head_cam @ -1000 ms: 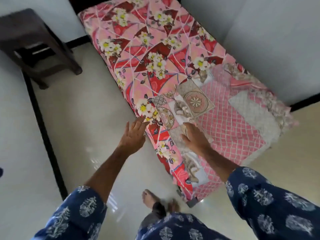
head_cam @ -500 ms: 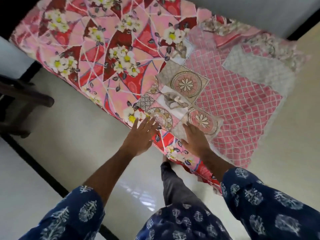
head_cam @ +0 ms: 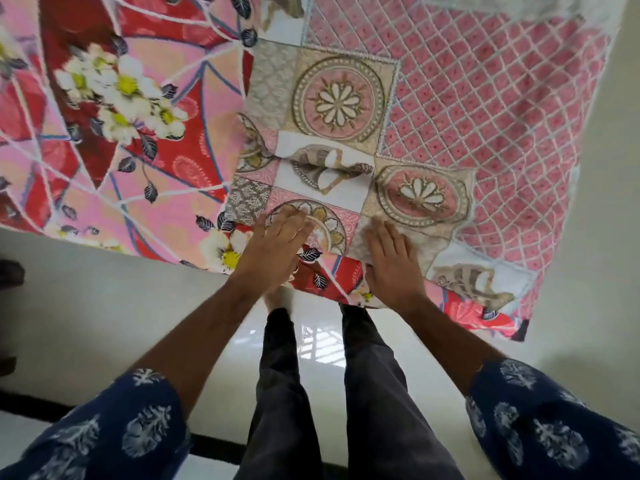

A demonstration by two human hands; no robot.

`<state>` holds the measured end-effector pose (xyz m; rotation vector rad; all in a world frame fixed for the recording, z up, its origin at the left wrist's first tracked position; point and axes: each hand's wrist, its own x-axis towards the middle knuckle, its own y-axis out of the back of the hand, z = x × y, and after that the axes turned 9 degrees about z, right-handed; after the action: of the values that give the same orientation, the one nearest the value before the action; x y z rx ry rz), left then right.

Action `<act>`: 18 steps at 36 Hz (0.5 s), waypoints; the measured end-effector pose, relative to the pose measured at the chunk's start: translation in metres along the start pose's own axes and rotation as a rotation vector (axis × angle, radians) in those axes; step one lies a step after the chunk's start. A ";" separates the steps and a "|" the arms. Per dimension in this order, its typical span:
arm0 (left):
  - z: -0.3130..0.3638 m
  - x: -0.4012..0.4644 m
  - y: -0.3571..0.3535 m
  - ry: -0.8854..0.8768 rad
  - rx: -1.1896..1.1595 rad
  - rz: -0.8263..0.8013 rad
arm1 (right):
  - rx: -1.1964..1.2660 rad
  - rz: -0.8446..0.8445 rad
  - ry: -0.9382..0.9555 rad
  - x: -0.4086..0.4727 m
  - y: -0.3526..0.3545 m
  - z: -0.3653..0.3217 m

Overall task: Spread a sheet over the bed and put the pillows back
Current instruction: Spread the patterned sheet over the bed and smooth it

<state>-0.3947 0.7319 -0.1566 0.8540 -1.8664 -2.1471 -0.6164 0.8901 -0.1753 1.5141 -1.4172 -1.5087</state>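
A bed covered by a pink and red flowered sheet (head_cam: 114, 133) fills the upper part of the head view. On it lies a folded patchwork cloth (head_cam: 339, 140) with beige medallions and a pink lattice part (head_cam: 491, 109) that spreads to the right. My left hand (head_cam: 273, 251) lies flat on the folded cloth's near left corner, fingers apart. My right hand (head_cam: 393, 265) lies flat on its near edge beside a medallion, at the bed's side. Neither hand grips anything that I can see. No pillows are in view.
A glossy pale tiled floor (head_cam: 104, 323) runs along the bed's near side. My legs in dark trousers (head_cam: 332, 393) stand right against the bed. A dark piece of furniture (head_cam: 10, 271) shows at the left edge.
I have leaned in closer over the bed. My left hand moved from the bed's edge onto the folded cloth's corner. My right hand stays at the cloth's near edge.
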 end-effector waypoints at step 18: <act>-0.043 0.039 -0.020 -0.357 0.145 0.158 | -0.030 0.249 -0.207 0.012 -0.031 -0.035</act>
<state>-0.4002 0.6802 -0.1895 0.3438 -2.1935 -2.1983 -0.5772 0.8781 -0.2007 1.1401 -1.6263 -1.5562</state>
